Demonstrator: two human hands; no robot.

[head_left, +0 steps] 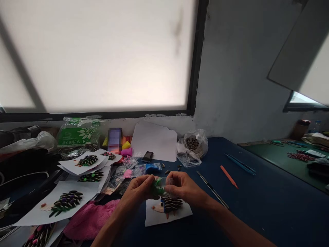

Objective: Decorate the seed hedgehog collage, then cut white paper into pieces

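My left hand [140, 187] pinches one side of a small clear plastic packet [159, 183] with green, clay-like material in it. The fingers of my right hand [183, 188] are closed on the packet's other side. Just below both hands, a white paper card [154, 220] lies on the dark blue table. It carries a hedgehog figure [172, 205] with a pale face and a back of striped sunflower seeds edged in blue. My hands hide the card's upper part. A few loose seeds [167, 172] lie beyond my hands.
Several seed-hedgehog cards [95, 195] and a pink cloth [88, 219] lie left. White sheets [156, 139], a blue clay packet [153, 167] and a bag of seeds [192, 144] are behind. To the right lie a thin metal tool [212, 188], an orange pen-like tool [228, 176] and blue tweezers [240, 164].
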